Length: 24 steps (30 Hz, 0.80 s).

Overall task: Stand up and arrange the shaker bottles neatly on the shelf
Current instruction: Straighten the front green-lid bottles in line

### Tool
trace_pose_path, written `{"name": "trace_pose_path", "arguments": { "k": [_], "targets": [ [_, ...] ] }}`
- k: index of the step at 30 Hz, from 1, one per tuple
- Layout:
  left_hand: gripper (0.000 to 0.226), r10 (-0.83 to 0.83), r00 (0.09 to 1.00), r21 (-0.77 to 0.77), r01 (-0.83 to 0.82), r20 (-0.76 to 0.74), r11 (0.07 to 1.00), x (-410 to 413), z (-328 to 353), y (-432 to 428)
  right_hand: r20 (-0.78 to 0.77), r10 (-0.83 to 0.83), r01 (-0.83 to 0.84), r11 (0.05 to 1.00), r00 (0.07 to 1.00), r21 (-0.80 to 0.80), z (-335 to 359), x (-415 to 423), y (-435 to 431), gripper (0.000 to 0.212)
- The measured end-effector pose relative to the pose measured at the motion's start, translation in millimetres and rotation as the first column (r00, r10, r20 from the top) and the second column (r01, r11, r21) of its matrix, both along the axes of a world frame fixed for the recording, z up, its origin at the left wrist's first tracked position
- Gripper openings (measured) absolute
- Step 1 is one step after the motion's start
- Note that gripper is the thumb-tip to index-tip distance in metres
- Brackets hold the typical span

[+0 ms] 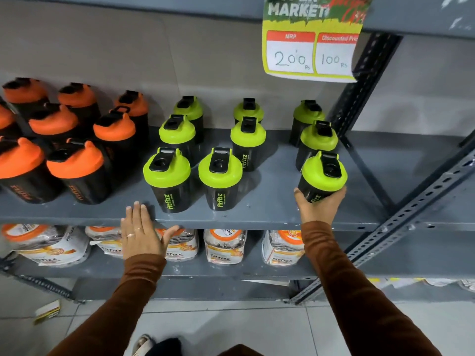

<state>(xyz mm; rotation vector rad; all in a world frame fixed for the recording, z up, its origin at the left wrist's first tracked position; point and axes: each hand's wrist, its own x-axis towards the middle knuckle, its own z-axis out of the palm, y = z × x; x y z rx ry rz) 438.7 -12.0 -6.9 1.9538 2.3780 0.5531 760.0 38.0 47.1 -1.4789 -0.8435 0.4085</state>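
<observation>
Green-lid bottle point(322, 177), upright at shelf point(270, 214) front, R end: R grip point(320, 205) wrapped round its base. L grip point(140, 232) open, flat, fingertips on shelf edge, just L of front green-lid row point(192, 176). Orange-lid bottles point(74, 165) upright, further L. Price card point(312, 47) above R grip.

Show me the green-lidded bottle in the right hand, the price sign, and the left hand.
Green-lidded bottle point(324, 173): head view, on its lid.
Price sign point(311, 39): head view, centre of the card.
Left hand point(140, 236): head view, back of the hand.
</observation>
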Motion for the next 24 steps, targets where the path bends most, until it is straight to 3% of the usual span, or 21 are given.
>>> {"name": "trace_pose_path", "arguments": {
  "k": [2, 5, 7, 11, 13, 18, 24],
  "targets": [
    [0.099, -0.040, 0.999, 0.082, 0.038, 0.023, 0.996, 24, 2, -11, -0.001, 0.020, -0.020, 1.000, 1.000, -0.018, -3, 1, -2, 0.105],
    [0.082, -0.289, 0.956, 0.219, 0.274, 0.040, 0.936, 69, 5, -16, 0.010, 0.038, -0.037, 0.998, 0.999, -0.043, -5, 3, -3, 0.108],
    [0.078, -0.392, 0.911, 0.295, 0.342, 0.128, 0.892, 100, 14, -10, 0.001, 0.041, -0.041, 0.997, 0.999, -0.064, -4, 4, -3, 0.106],
    [0.096, -0.276, 0.768, 0.365, 0.060, 0.578, 0.929, 146, 30, 7, -0.011, 0.033, -0.034, 0.994, 0.999, -0.104, -4, 7, -5, 0.100],
    [0.098, -0.204, 0.704, 0.339, -0.056, 0.680, 0.939, 152, 34, 18, 0.010, 0.044, -0.042, 0.989, 0.999, -0.140, -4, 11, -6, 0.097],
    [0.094, -0.074, 0.642, 0.214, -0.142, 0.763, 0.967, 136, 38, 48, 0.059, 0.066, -0.051, 0.971, 0.996, -0.232, -4, 24, -9, 0.098],
    [0.087, -0.058, 0.676, 0.183, -0.116, 0.735, 0.976, 145, 46, 47, 0.049, 0.062, -0.048, 0.965, 0.997, -0.258, -1, 31, -12, 0.098]
  ]
}}
